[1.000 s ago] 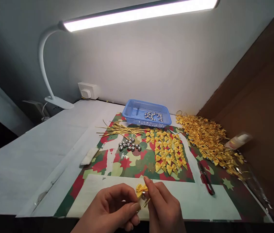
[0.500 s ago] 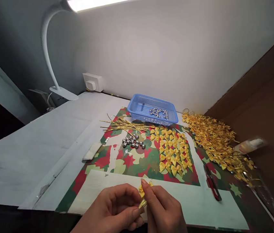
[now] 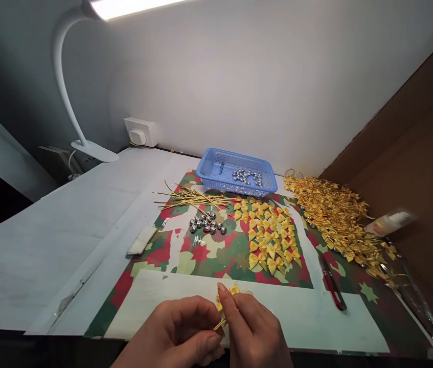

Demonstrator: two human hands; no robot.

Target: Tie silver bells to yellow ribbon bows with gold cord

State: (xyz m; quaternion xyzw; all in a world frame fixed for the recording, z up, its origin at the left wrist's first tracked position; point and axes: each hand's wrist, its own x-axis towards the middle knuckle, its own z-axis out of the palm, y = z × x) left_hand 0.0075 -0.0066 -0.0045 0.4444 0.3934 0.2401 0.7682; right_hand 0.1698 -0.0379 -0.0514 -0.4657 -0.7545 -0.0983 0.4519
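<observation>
At the near edge of the table, my left hand [image 3: 180,329] and my right hand [image 3: 252,327] meet fingertip to fingertip over a white sheet [image 3: 308,322]. Both pinch a small yellow ribbon bow [image 3: 233,291] with a thin gold cord [image 3: 220,323] hanging from it. The bow is mostly hidden behind my right forefinger. Beyond my hands, rows of loose yellow bows [image 3: 270,235] lie on a red and green patterned mat [image 3: 201,255], beside a small heap of silver bells [image 3: 206,225] and a bundle of gold cords [image 3: 191,197].
A blue basket [image 3: 210,168] holding more bells stands at the back. A big pile of finished gold bows [image 3: 335,214] lies right, near a small bottle [image 3: 387,224] and a red cutter [image 3: 331,283]. A lamp base [image 3: 95,152], wall socket [image 3: 139,132] and brown cardboard wall [image 3: 411,153] surround the table.
My fingers have closed in around the bow, which now shows less. The gold cord has shifted between my fingertips. The view has tilted slightly downward.
</observation>
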